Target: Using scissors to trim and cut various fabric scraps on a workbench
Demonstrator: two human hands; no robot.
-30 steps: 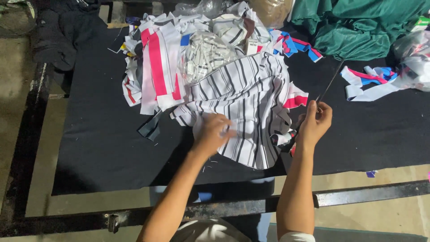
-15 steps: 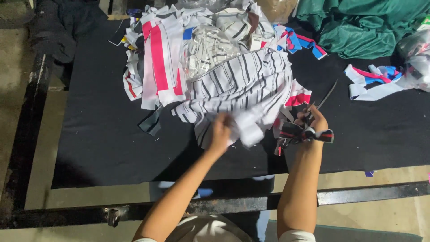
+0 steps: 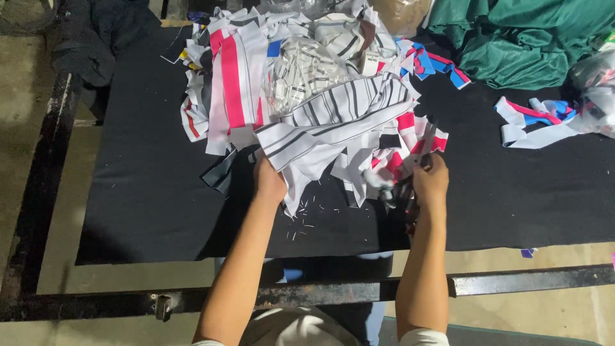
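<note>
A: Item one, the striped fabric piece (image 3: 333,125): how is it recorded?

B: White cloth with thin dark stripes, cut to a ragged, pointed lower edge; it is laid on top of the heap at the middle of the table, its near edge draped over the black table cover (image 3: 147,186); the left hand (image 3: 269,182) is set on its near left corner, fingers curled under the cloth, which is gripped there.

A: And the right hand (image 3: 430,182)?

B: It is placed just right of the piece, at the near right fringe of the heap; its fingers are closed around a dark scissors-like tool (image 3: 410,198), part of which is seen below the palm; the exact form of the tool cannot be told.

A: Loose matter near the piece?

B: Small white offcuts (image 3: 304,214) are scattered on the cover just near of the pointed edge, between the two forearms.

A: The heap itself?

B: White panels with broad pink stripes (image 3: 232,83) are noted at its left; pink, white and dark scraps (image 3: 400,144) at its right, touching the striped piece; a clear bag of small white and dark pieces (image 3: 307,70) is lodged at the far middle, partly under the striped piece.

A: Other entries?

B: Green fabric (image 3: 519,38) is bundled at the far right; white, pink and blue strips (image 3: 538,125) lie well apart to the right; a brown bag (image 3: 400,13) is cut off by the far edge, contents not visible; dark cloth (image 3: 96,38) is piled at the far left.
</note>
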